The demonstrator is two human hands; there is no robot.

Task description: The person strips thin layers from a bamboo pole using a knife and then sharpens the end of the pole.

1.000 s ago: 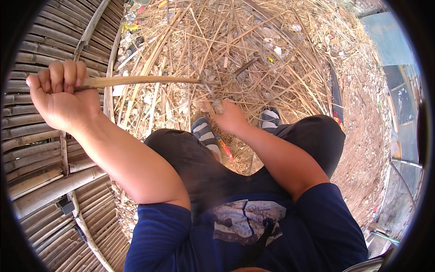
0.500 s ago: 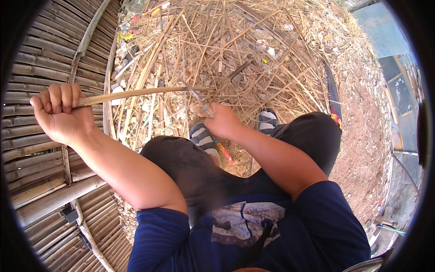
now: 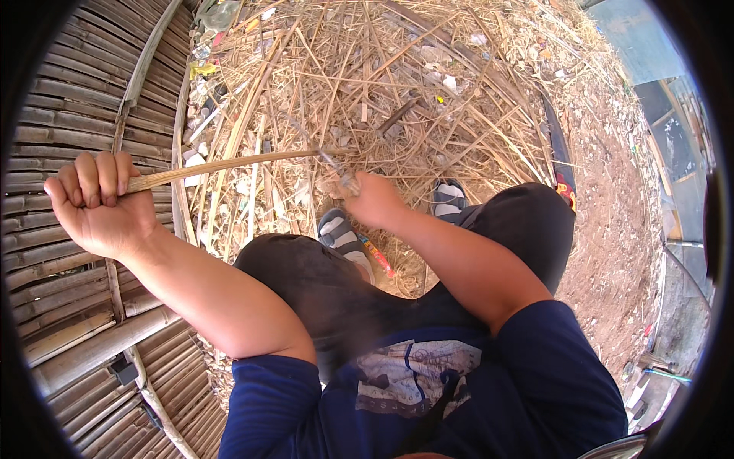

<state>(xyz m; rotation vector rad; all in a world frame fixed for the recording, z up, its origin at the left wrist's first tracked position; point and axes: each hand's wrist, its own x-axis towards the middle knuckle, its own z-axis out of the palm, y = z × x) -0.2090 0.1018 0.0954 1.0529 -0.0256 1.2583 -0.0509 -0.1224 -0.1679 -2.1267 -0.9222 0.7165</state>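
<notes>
My left hand (image 3: pixel 103 200) is closed around one end of a long, slightly curved bamboo strip (image 3: pixel 222 164), out at the left near the slatted wall. The strip reaches across to the right, and its far end crosses a thin knife blade (image 3: pixel 330 159). My right hand (image 3: pixel 367 200) is closed on the knife's handle (image 3: pixel 349 183), low in front of my knees. The blade points up and to the left, its tip blurred against the litter. Whether the edge is biting into the strip I cannot tell.
Bamboo strips and shavings (image 3: pixel 367 92) litter the ground ahead. A slatted bamboo wall (image 3: pixel 69 122) stands close on the left. By my right knee lies a long dark tool with a red and yellow handle (image 3: pixel 566 191). My sandalled feet (image 3: pixel 342 233) are below; bare dirt (image 3: pixel 604 229) is at right.
My left hand has sunk slightly, tilting the bamboo strip a little more. My right hand and the knife have hardly moved. The whole view has shifted slightly.
</notes>
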